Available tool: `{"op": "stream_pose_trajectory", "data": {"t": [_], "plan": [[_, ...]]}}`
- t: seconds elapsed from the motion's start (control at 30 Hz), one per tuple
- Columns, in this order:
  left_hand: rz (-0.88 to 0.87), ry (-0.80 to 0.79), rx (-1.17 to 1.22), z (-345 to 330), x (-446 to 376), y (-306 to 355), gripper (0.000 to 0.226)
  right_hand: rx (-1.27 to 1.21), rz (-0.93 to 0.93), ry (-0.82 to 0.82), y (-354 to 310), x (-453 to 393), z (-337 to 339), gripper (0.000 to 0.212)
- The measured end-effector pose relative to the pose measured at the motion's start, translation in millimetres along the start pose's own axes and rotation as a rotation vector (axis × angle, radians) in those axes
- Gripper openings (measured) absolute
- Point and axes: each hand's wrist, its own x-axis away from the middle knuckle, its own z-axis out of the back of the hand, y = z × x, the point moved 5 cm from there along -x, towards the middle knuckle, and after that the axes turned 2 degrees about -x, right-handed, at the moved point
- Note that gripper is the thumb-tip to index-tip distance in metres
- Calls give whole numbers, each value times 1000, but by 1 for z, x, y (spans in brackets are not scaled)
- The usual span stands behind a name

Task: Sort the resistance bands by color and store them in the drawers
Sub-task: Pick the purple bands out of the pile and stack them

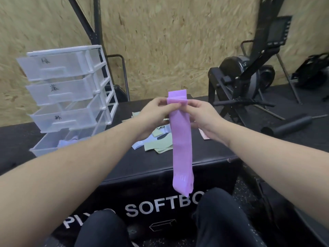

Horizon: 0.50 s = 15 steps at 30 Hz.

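left grip (156, 111): pinching top of purple band (181, 139), thumb and fingers curled on the fold.
right grip (201, 114): pinching same fold from other side.
band: hanging long, above desk (204, 157), near pile (156, 139) of green and blue ones.
drawers (67, 97): at left, all pulled out, labels not readable.
risk: loose tail may swing and unfold; may go in wrong drawer.

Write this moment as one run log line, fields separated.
left hand: pinches purple band | right hand: pinches it | pile: on box | bottom drawer: open
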Motion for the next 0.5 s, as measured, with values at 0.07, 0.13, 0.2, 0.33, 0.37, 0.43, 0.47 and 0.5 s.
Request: {"op": "stream_pose_trajectory", "data": {"t": [0.07, 0.13, 0.2, 0.33, 0.37, 0.43, 0.47, 0.5], "plan": [[24, 2, 88, -11, -7, -7, 29, 21, -22, -1, 1, -2, 11, 27], [53, 53, 185, -20, -16, -14, 23, 34, -43, 4, 6, -5, 23, 29], [70, 77, 208, -28, -30, -20, 21, 37, -81, 9, 15, -11, 34, 31], [104, 88, 168, -44, -64, -43, 17, 42, -124, 48, 38, -30, 57, 26], [120, 86, 162, -47, -73, -49, 15, 40, -129, 65, 44, -38, 64, 23], [143, 82, 147, -53, -94, -61, 13, 45, -149, 92, 58, -55, 74, 18], [152, 81, 138, -54, -106, -67, 13, 54, -159, 97, 65, -65, 79, 16], [163, 83, 141, -55, -117, -72, 15, 67, -169, 102, 72, -76, 84, 15]]}}
